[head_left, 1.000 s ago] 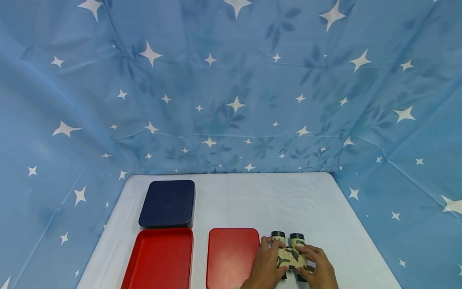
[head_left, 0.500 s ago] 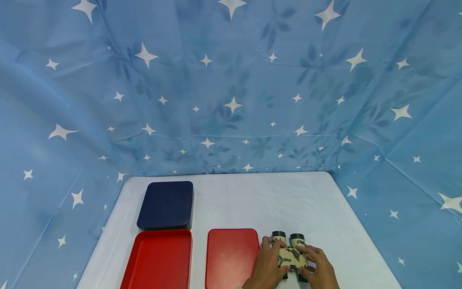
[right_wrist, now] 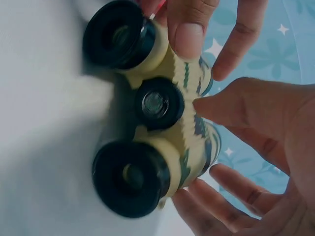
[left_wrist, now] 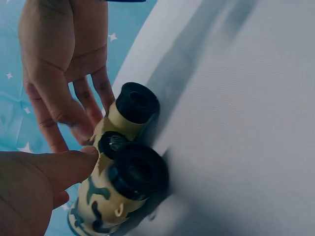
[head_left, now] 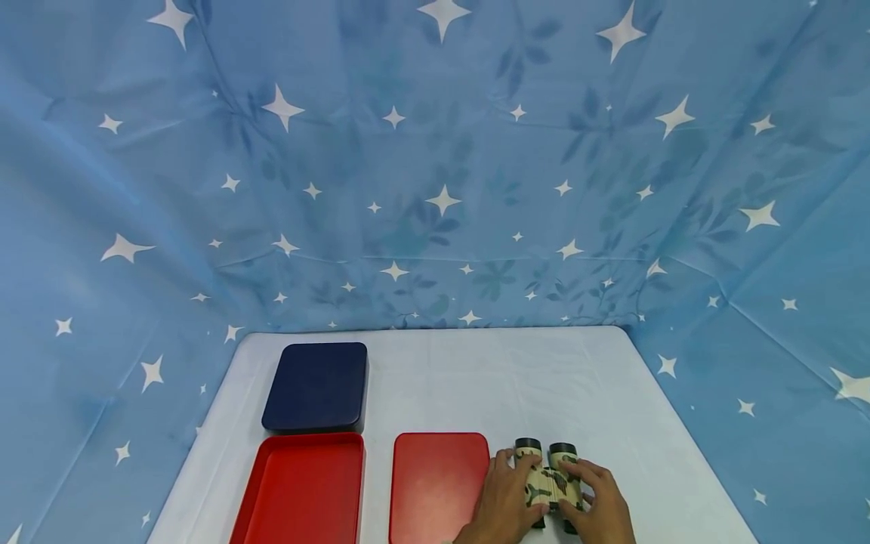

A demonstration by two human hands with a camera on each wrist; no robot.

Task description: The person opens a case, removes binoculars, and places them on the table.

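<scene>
Camouflage-patterned binoculars point(head_left: 552, 487) lie on the white table at the lower right of the head view, black-rimmed ends pointing away and toward me. My left hand point(head_left: 501, 497) holds their left barrel, fingers along the outer side and thumb at the near side. On the other barrel, my right hand point(head_left: 601, 500) does likewise. Close up in the left wrist view, the left thumb point(left_wrist: 59, 169) presses near the middle of the body. A round black dial point(right_wrist: 156, 103) sits between the two eyepieces in the right wrist view. The hands partly cover the barrels.
Left of the binoculars lies a flat red panel point(head_left: 438, 483), its right edge beside the left hand. Farther left is a red tray point(head_left: 306, 487) with a raised rim, a dark navy box point(head_left: 316, 387) behind it. Blue starry cloth point(head_left: 435, 227) surrounds the white table point(head_left: 476, 378).
The head view shifts very slightly. Both hands keep their hold on the binoculars, which stay in place beside the red panel.
</scene>
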